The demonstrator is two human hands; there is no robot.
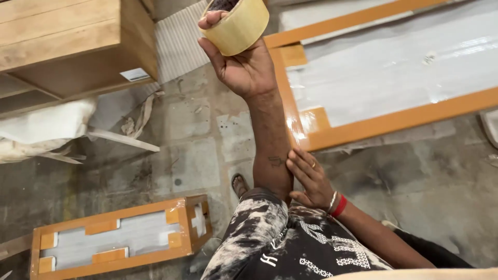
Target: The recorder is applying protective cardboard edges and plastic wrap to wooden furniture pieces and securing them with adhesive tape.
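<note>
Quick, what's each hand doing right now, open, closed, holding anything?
Left hand: closed around a roll of clear packing tape, raised.
Right hand: open, holding nothing, fingers resting on the left forearm.

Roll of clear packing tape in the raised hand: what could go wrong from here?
The left hand grips the yellowish roll of clear packing tape by its outer edge only, so it might slip and fall to the grey concrete floor. The right hand rests on the left forearm, leaving the large orange-framed wrapped panel unsteadied.
</note>
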